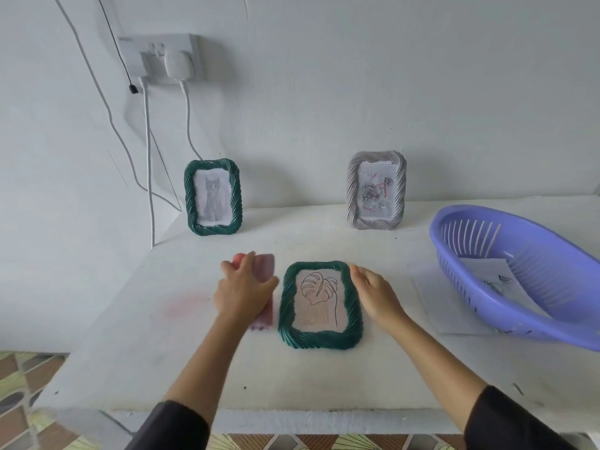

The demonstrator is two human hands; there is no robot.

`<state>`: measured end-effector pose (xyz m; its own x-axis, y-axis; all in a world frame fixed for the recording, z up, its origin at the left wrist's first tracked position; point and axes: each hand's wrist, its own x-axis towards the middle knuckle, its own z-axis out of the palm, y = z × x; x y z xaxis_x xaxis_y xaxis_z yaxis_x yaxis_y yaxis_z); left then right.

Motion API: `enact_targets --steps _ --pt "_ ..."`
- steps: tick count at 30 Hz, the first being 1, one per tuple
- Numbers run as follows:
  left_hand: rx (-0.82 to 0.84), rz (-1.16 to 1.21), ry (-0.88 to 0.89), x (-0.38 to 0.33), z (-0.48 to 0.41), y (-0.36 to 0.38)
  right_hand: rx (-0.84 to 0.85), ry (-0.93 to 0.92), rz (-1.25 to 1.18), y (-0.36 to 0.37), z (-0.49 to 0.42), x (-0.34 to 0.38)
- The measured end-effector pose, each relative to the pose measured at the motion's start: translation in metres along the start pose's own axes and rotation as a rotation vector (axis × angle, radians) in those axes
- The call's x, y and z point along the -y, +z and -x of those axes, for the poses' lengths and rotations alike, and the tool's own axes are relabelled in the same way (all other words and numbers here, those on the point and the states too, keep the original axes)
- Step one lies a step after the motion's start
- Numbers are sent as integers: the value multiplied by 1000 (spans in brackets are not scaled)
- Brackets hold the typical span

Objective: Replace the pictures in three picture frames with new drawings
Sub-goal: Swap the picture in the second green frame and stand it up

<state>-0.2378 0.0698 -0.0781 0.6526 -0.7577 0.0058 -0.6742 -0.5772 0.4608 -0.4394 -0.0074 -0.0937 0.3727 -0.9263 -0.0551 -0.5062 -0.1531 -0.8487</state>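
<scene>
A white table (146,352) stands against a pale wall, where a socket (162,56) with plugged-in chargers and trailing cables sits at the upper left. At the back left of the table, a green frame (212,197) with a twisted-rope border stands upright holding a drawing of a cat.

Nearer the front, the left hand (242,292) lies palm down with spread fingers over a blurred reddish-purple flat piece (263,271). It may be a frame backing, but motion blur makes that uncertain, and whether the hand is gripping it or only pressing on it cannot be told.

Just to its right, between the two hands, a second green frame (319,305) lies flat, face up, showing a line drawing of a leaf. The left hand is just beside its left edge. The right hand (376,295) is loose and uncurled, fingertips touching or nearly touching the frame's upper right edge, holding nothing.

Behind, at the back right, a grey frame (376,190) stands upright with a drawing of roses. At the far right, a purple slotted basket (506,274) sits tilted over sheets of paper (435,303), with another drawing inside it.
</scene>
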Motion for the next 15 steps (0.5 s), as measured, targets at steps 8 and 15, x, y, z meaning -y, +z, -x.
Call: enact_targets --steps 8,15 --pt "79 -287 -48 41 -13 26 -79 -92 208 16 2 -32" --pt "-28 -282 47 27 -6 20 -81 -137 321 15 4 -36"
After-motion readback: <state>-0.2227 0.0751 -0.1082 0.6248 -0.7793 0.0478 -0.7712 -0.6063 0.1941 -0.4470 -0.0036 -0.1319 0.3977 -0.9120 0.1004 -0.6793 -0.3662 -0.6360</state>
